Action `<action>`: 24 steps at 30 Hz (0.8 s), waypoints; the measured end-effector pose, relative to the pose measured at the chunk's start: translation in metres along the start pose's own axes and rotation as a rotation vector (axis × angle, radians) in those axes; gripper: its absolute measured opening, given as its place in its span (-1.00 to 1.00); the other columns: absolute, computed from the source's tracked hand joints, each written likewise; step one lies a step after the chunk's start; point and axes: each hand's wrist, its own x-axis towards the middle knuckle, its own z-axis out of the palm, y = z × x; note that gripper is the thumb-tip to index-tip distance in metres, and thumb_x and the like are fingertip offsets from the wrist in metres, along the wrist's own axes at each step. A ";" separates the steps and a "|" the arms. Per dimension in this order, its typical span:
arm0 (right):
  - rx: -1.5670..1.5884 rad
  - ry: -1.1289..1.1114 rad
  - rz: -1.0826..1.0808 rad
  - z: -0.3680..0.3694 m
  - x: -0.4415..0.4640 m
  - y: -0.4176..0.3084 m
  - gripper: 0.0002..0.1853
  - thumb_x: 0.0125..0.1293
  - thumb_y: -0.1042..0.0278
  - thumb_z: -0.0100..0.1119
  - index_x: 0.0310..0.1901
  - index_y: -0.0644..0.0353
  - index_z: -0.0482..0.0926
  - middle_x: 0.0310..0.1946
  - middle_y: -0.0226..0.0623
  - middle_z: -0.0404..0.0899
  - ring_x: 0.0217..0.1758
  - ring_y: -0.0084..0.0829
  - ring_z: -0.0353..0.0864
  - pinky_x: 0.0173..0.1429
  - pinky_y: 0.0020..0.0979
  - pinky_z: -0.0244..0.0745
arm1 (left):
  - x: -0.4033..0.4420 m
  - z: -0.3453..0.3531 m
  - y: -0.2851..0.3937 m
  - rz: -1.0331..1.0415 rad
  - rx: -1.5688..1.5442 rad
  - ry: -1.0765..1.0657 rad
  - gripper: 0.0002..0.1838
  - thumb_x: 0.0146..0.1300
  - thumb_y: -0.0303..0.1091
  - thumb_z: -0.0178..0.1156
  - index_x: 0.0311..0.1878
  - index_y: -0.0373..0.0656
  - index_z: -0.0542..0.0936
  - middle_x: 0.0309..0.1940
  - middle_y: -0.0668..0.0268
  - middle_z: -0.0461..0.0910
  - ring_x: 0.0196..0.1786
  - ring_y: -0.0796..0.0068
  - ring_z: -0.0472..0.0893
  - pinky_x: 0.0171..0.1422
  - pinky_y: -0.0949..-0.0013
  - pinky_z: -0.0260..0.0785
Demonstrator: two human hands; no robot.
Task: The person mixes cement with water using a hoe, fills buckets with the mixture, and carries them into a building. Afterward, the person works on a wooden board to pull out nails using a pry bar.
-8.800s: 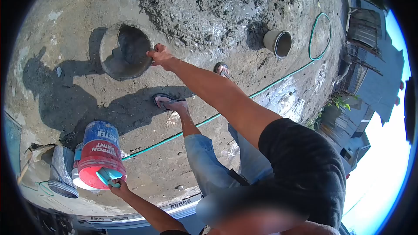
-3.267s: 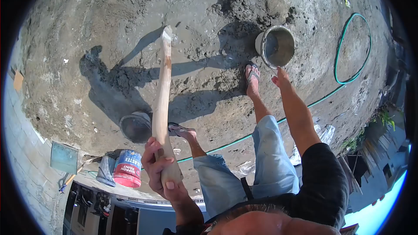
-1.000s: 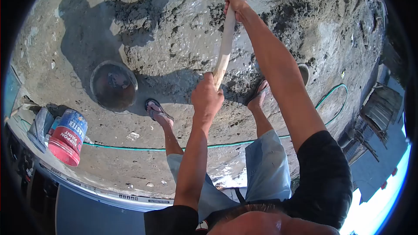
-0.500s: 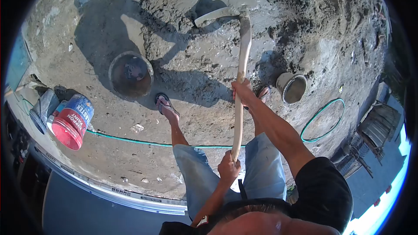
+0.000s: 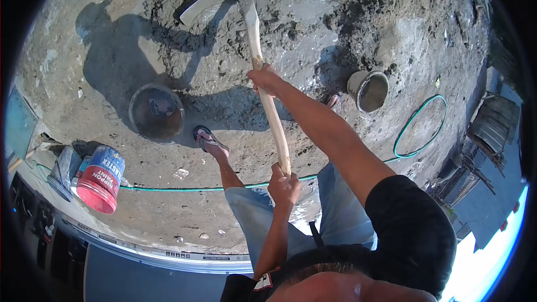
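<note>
I hold a hoe point(image 5: 274, 123) by its long pale wooden handle. My left hand point(image 5: 284, 185) is wrapped round the butt end, in front of my thighs. Further up the shaft, my right hand point(image 5: 266, 81) is closed about the middle. The hoe's blade point(image 5: 208, 3) points left and is smeared with grey mud. Its shadow falls on the wet grey mortar mix point(image 5: 296, 39) close by; whether the edge touches it I cannot tell.
A dark round tub point(image 5: 132, 113) with murky liquid stands left of my feet. To the right is a grey bucket point(image 5: 352, 85). A red-and-blue paint pail point(image 5: 103, 176) lies tipped at far left. A green hose point(image 5: 184, 189) crosses behind my feet and loops at right.
The hoe has swung left and its blade is further up the view. Both hands have moved with it, still gripping the handle.
</note>
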 end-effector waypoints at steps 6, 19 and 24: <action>0.420 -0.010 0.142 -0.019 -0.101 0.095 -0.68 0.09 0.35 0.19 -0.21 0.31 0.31 -0.66 -0.28 0.40 -0.72 -0.47 0.42 -0.69 -0.36 0.36 | -0.091 -0.044 -0.066 0.064 0.318 -0.092 -0.54 -0.03 -0.34 0.25 -0.02 -0.15 0.38 -0.35 0.07 0.60 -0.30 -0.05 0.60 -0.18 0.00 0.42; 0.844 0.453 -0.095 -0.343 0.055 0.014 -0.89 0.08 0.48 0.08 -0.48 0.20 0.34 -0.68 -0.31 0.31 -0.71 -0.39 0.37 -0.61 -0.33 0.44 | 0.122 0.032 0.172 0.784 0.635 -0.150 -0.64 -0.06 -0.37 0.27 -0.14 -0.12 0.44 -0.38 0.09 0.59 -0.28 0.03 0.62 -0.23 0.07 0.47; 1.091 0.466 0.094 -0.267 0.086 0.051 -0.91 0.02 0.55 0.01 -0.44 0.30 0.31 -0.67 -0.20 0.29 -0.72 -0.29 0.33 -0.62 -0.22 0.39 | 0.150 -0.038 0.166 0.827 0.878 -0.175 -0.68 -0.05 -0.37 0.22 -0.16 -0.11 0.45 -0.41 0.06 0.60 -0.28 -0.01 0.62 -0.20 0.04 0.45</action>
